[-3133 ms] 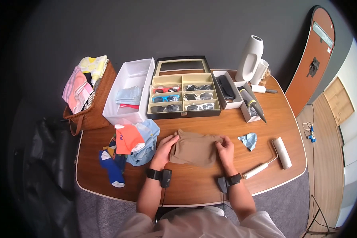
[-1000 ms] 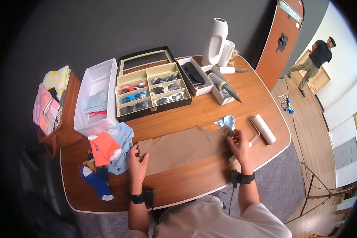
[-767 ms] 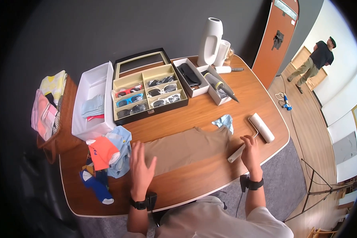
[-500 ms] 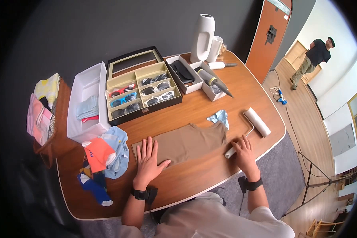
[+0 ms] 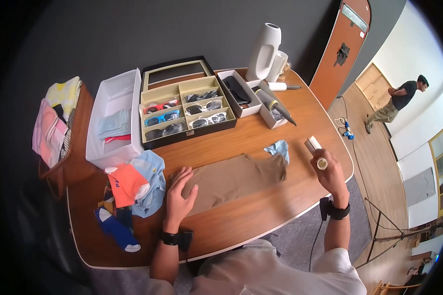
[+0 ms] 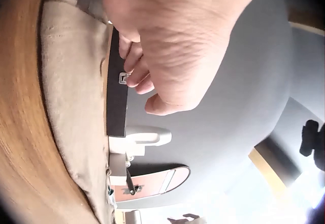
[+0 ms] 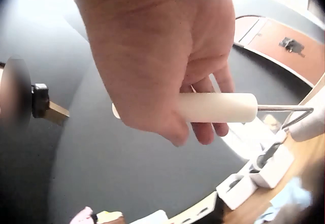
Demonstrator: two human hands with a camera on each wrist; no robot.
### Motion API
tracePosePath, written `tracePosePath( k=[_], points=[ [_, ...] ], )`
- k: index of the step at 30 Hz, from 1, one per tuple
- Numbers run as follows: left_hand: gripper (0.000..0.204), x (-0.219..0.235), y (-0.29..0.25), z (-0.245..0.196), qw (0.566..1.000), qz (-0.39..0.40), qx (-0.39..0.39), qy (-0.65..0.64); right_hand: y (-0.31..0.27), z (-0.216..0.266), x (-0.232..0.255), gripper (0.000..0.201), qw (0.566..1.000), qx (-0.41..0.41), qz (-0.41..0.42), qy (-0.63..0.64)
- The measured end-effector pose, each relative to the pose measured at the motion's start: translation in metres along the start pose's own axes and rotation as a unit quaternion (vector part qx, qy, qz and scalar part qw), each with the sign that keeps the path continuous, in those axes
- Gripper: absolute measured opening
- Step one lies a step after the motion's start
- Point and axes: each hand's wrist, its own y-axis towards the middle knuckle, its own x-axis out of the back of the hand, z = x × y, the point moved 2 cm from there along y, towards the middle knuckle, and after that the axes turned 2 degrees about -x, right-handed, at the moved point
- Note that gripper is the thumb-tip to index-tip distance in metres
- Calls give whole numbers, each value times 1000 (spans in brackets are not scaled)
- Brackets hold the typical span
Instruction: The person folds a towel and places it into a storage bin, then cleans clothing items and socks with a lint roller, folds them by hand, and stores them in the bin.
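Head view: the right hand [image 5: 331, 172] has its fingers wrapped round the cream plastic handle of the white lint roller [image 5: 315, 152], lifted off the worktop [image 5: 261, 216]; light, rigid, best held by the handle. The left hand [image 5: 180, 192] presses flat, fingers relaxed, on the soft tan folded garment [image 5: 231, 178].

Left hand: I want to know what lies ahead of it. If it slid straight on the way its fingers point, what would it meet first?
The left hand rests on the tan garment, fingers pointing up-table; probably the sunglasses case comes first.

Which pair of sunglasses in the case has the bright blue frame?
The blue pair in the sunglasses case, left column, middle row, below the red pair.
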Motion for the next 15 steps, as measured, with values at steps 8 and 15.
tracePosePath(
  k=[8, 15],
  points=[
    [62, -12, -7, 9, 980, 70, -17, 184, 46, 94, -23, 16, 867, -21, -98, 489],
    [74, -16, -8, 10, 965, 104, -1, 241, 73, 165, -115, 10, 699, -87, -46, 709]
  ],
)
